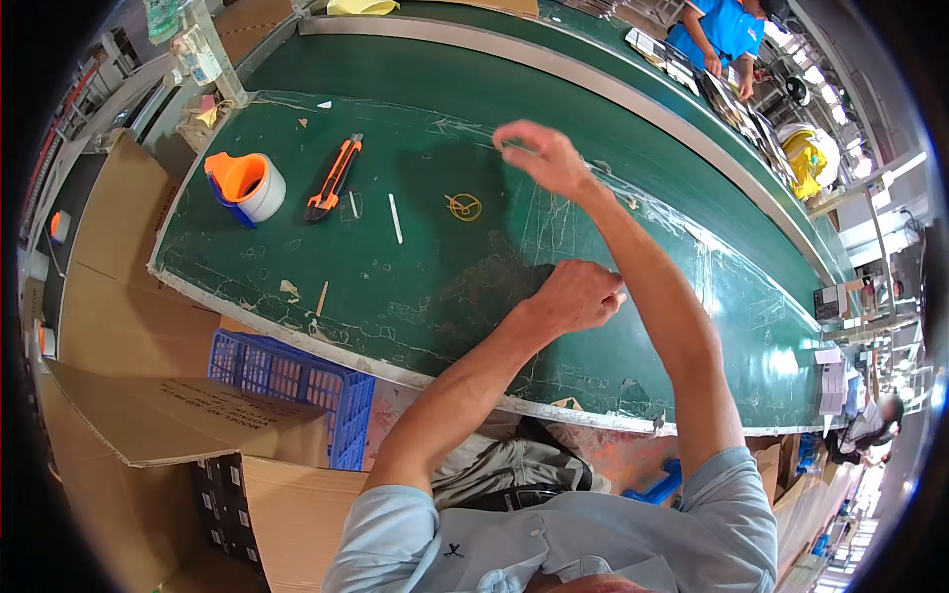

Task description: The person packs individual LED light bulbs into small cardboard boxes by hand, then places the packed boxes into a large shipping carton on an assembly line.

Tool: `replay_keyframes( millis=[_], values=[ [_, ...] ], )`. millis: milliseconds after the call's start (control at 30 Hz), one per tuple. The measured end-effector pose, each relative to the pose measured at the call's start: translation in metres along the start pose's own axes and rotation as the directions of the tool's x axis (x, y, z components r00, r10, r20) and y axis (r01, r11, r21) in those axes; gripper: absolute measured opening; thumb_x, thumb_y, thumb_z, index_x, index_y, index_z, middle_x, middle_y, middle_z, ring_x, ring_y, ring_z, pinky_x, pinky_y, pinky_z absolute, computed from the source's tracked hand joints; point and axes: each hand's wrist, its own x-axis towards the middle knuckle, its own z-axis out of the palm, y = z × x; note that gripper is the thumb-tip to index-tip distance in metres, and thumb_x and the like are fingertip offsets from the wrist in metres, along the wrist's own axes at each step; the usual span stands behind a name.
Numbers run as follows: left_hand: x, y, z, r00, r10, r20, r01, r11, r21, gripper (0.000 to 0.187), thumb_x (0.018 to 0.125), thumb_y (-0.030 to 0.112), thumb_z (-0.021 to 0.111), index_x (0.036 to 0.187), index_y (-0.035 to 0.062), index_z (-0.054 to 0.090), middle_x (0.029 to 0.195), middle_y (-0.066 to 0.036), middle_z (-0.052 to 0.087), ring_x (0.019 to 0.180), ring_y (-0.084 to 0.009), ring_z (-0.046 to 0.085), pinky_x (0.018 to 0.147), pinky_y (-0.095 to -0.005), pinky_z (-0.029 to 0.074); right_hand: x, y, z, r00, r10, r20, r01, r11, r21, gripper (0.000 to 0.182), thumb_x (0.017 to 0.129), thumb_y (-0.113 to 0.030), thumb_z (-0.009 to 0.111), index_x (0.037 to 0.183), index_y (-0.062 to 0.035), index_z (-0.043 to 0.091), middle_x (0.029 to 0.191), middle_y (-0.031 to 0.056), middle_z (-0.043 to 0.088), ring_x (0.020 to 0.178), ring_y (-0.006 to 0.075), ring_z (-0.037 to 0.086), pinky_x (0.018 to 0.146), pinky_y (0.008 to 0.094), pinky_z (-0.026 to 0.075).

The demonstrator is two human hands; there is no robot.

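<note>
My left hand (581, 296) is closed in a fist above the green work surface (435, 326), its fingertips pressed together at the right; what they pinch, if anything, is too small to make out. Farther forward, my right hand (546, 160) is raised with thumb and fingers curved and apart, and nothing shows between them. Nearest to it on the surface are yellow rubber bands (463, 207). Left of those lie a thin white strip (395, 218) and an orange and black utility knife (336, 176). An orange tape dispenser with a white roll (262, 193) stands at the far left.
A blue plastic crate (292, 371) and open cardboard boxes (198, 415) stand below the table's left edge. A metal rail (554, 61) runs behind the surface. At the upper right, a person in a blue shirt (727, 32) works beyond the rail.
</note>
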Motion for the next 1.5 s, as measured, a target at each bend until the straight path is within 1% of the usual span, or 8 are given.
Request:
replay_keyframes(
  millis=[100, 700, 767, 1033, 1267, 1367, 1400, 1500],
  values=[
    [0.000, 0.000, -0.003, 1.000, -0.005, -0.002, 0.005, 1.000, 0.011, 0.029, 0.088, 0.020, 0.076, 0.069, 0.0042, 0.059, 0.065, -0.014, 0.064, 0.065, -0.0396, 0.068, 0.062, -0.0519, 0.055, 0.006, -0.009, -0.014, 0.902, 0.413, -0.128, -0.416, 0.909, -0.002, 0.027, 0.096, -0.011, 0.068, 0.122, -0.0100, 0.075, 0.096, 0.0079, 0.077, 0.096, 0.0124, 0.074, 0.083, 0.0305, 0.057],
    [-0.002, 0.005, -0.009, 0.999, 0.009, 0.037, -0.008, 1.000, -0.025, 0.030, 0.093, 0.024, 0.075, 0.074, 0.0050, 0.064, 0.072, -0.013, 0.070, 0.071, -0.0388, 0.069, 0.065, -0.0512, 0.054, -0.065, -0.002, -0.078, 0.750, 0.640, 0.169, -0.655, 0.753, 0.056, 0.015, 0.098, -0.010, 0.068, 0.109, -0.0020, 0.074, 0.094, 0.0112, 0.078, 0.092, 0.0229, 0.076, 0.080, 0.0380, 0.062],
    [-0.001, 0.004, -0.010, 0.998, -0.011, 0.059, 0.013, 1.000, -0.022, 0.029, 0.093, 0.025, 0.075, 0.074, 0.0054, 0.065, 0.072, -0.013, 0.070, 0.070, -0.0385, 0.070, 0.065, -0.0511, 0.054, -0.058, -0.012, -0.095, 0.715, 0.690, 0.113, -0.164, 0.322, -0.932, 0.019, 0.092, -0.009, 0.064, 0.104, -0.0034, 0.077, 0.095, 0.0204, 0.078, 0.094, 0.0383, 0.077, 0.084, 0.0497, 0.061],
    [-0.001, 0.005, -0.006, 1.000, 0.023, -0.003, -0.024, 0.998, -0.051, 0.028, 0.092, 0.025, 0.076, 0.075, 0.0053, 0.066, 0.073, -0.014, 0.070, 0.069, -0.0381, 0.070, 0.063, -0.0491, 0.055, -0.088, -0.004, -0.162, 0.800, 0.598, -0.054, -0.439, 0.521, -0.732, 0.017, 0.090, -0.020, 0.066, 0.099, -0.0145, 0.079, 0.097, 0.0159, 0.080, 0.094, 0.0412, 0.075, 0.084, 0.0516, 0.060],
    [0.001, 0.007, -0.008, 0.999, -0.027, 0.023, 0.028, 0.997, -0.078, 0.030, 0.091, 0.022, 0.079, 0.073, 0.0052, 0.062, 0.069, -0.012, 0.067, 0.065, -0.0357, 0.067, 0.060, -0.0469, 0.052, -0.161, 0.011, -0.212, 0.550, 0.832, 0.077, -0.682, 0.499, -0.535, 0.020, 0.090, -0.018, 0.064, 0.096, -0.0049, 0.078, 0.085, 0.0067, 0.079, 0.074, 0.0150, 0.075, 0.070, 0.0328, 0.060],
    [0.002, 0.009, -0.008, 0.998, -0.032, 0.045, 0.035, 0.997, -0.067, 0.031, 0.092, 0.022, 0.078, 0.073, 0.0052, 0.061, 0.068, -0.011, 0.066, 0.063, -0.0349, 0.066, 0.060, -0.0463, 0.051, -0.193, 0.021, -0.219, 0.436, 0.894, 0.104, -0.793, 0.436, -0.426, 0.016, 0.090, -0.015, 0.065, 0.093, -0.0049, 0.077, 0.087, 0.0082, 0.079, 0.082, 0.0191, 0.077, 0.076, 0.0330, 0.060],
    [0.002, 0.009, -0.008, 0.998, -0.024, 0.050, 0.027, 0.997, -0.066, 0.031, 0.092, 0.022, 0.078, 0.073, 0.0052, 0.061, 0.068, -0.011, 0.066, 0.063, -0.0349, 0.066, 0.060, -0.0463, 0.051, -0.205, 0.029, -0.223, 0.717, 0.694, 0.069, -0.556, 0.629, -0.543, 0.012, 0.093, -0.016, 0.070, 0.097, -0.0075, 0.078, 0.090, 0.0087, 0.080, 0.084, 0.0231, 0.077, 0.080, 0.0373, 0.060],
    [0.002, 0.008, -0.010, 0.999, -0.020, 0.042, 0.022, 0.998, -0.060, 0.032, 0.092, 0.022, 0.078, 0.072, 0.0048, 0.060, 0.068, -0.011, 0.065, 0.063, -0.0343, 0.066, 0.059, -0.0460, 0.051, -0.214, 0.030, -0.220, 0.863, 0.241, -0.444, -0.467, 0.716, -0.519, 0.013, 0.094, -0.015, 0.073, 0.104, -0.0073, 0.076, 0.100, 0.0127, 0.079, 0.088, 0.0304, 0.076, 0.081, 0.0407, 0.059]
  ],
)
